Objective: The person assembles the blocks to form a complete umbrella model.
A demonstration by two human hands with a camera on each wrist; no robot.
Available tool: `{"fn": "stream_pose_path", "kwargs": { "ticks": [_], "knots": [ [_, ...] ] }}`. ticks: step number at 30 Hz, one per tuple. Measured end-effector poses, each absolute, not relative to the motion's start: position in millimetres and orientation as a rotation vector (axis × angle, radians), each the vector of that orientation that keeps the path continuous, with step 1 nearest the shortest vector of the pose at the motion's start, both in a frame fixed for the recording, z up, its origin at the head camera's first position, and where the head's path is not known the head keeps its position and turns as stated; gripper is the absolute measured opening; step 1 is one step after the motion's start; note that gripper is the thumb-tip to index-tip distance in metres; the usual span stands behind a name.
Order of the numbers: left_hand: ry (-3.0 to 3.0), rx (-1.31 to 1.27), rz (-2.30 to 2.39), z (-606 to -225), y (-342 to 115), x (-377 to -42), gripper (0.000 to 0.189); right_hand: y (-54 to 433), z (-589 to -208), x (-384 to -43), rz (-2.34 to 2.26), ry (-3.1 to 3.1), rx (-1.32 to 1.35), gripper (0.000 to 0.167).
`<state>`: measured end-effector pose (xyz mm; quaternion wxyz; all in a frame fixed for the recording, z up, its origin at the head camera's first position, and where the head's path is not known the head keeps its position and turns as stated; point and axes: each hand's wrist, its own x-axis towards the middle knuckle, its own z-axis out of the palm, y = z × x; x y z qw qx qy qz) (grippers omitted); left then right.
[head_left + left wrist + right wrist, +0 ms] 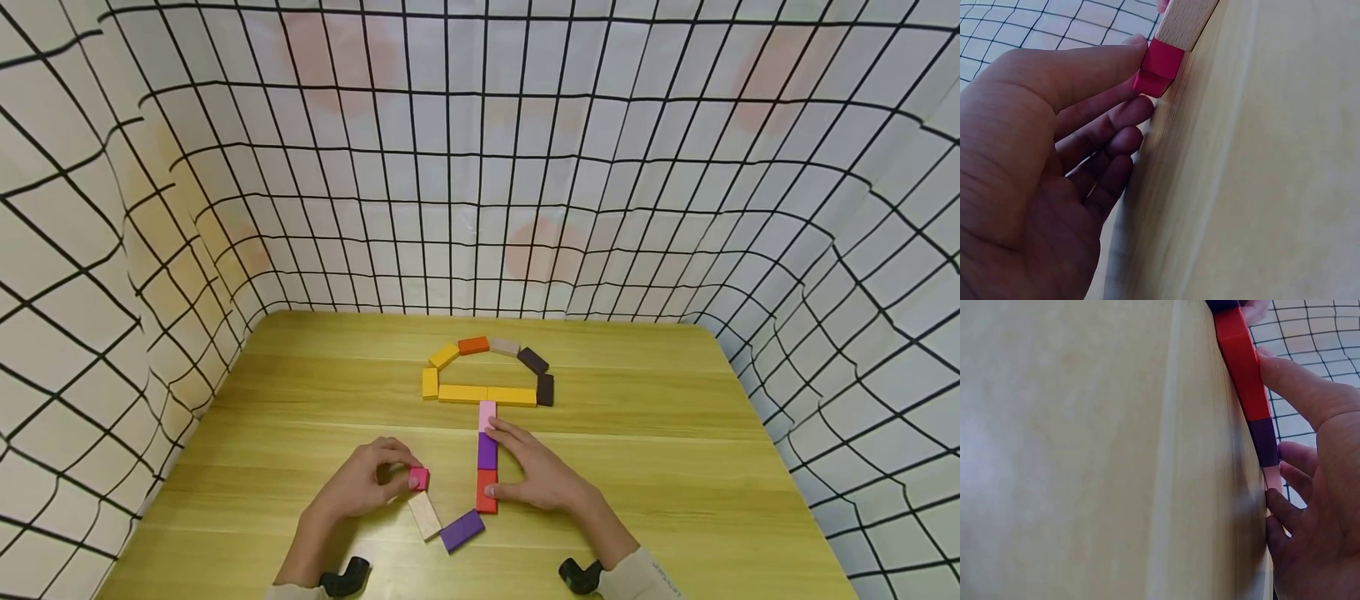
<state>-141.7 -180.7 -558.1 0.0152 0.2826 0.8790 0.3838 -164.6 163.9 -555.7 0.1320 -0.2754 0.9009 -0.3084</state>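
In the head view my left hand (pixel 365 479) pinches a small bright pink block (pixel 419 478) between thumb and fingers. It stands at the upper end of a pale wooden block (pixel 425 516), and the left wrist view shows the two touching. A purple block (pixel 462 531) lies slantwise beside the pale one. My right hand (pixel 546 473) rests along a straight column, its thumb on the red block (pixel 487 492) and its fingertips near the join of a purple block (pixel 487 451) and a light pink block (pixel 487 415).
Above the column, two long yellow blocks (pixel 462 393) form a bar. Over it arches a row of yellow, orange-red (pixel 473 345), pale and dark brown blocks (pixel 533 360). The wooden table (pixel 645 375) is bordered by a black grid net (pixel 480 179) on the back and sides.
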Motion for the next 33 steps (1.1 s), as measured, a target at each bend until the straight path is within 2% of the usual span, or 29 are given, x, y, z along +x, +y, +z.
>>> {"fn": "stream_pose_path", "kwargs": {
  "ticks": [17,33],
  "knots": [
    [2.715,0.876,1.213,-558.8,-178.2,-143.7,0.013,166.1,-556.9,-165.2,-0.891,2.61,-0.771,0.095],
    [2.703,0.724,1.129,-547.3,-176.8,-157.4,0.037,182.8,-543.8,-172.0,-0.995,2.621,-0.694,0.086]
  ]
}}
